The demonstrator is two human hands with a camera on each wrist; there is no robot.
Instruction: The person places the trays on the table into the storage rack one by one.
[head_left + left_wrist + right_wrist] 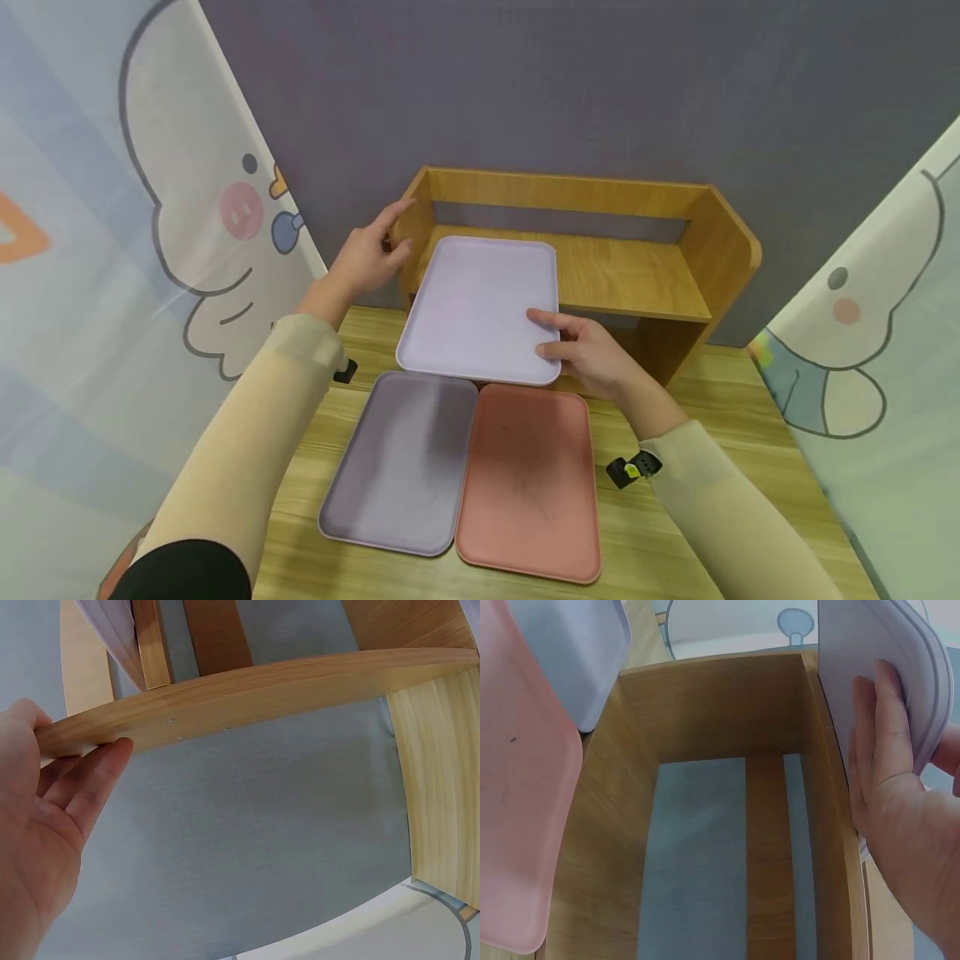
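Observation:
A pale lilac tray [480, 308] lies over the left part of a small wooden desk shelf [630, 267], its near end reaching past the upper board. My right hand [596, 358] grips the tray's right edge, thumb on top and fingers underneath; the right wrist view shows those fingers [889, 727] flat along its underside. At the shelf's left side panel [247, 697], my left hand [367, 254] holds the panel's edge between thumb and fingers, apart from the tray. The tray's rim looks layered in the right wrist view; I cannot tell whether there is more than one.
On the wood-grain table [637, 533], a greyish purple tray [405, 467] and a salmon pink tray [528, 483] lie side by side before the shelf. Behind it stands a dark grey partition [570, 92]. Cartoon-printed curtains [82, 358] hang at both sides.

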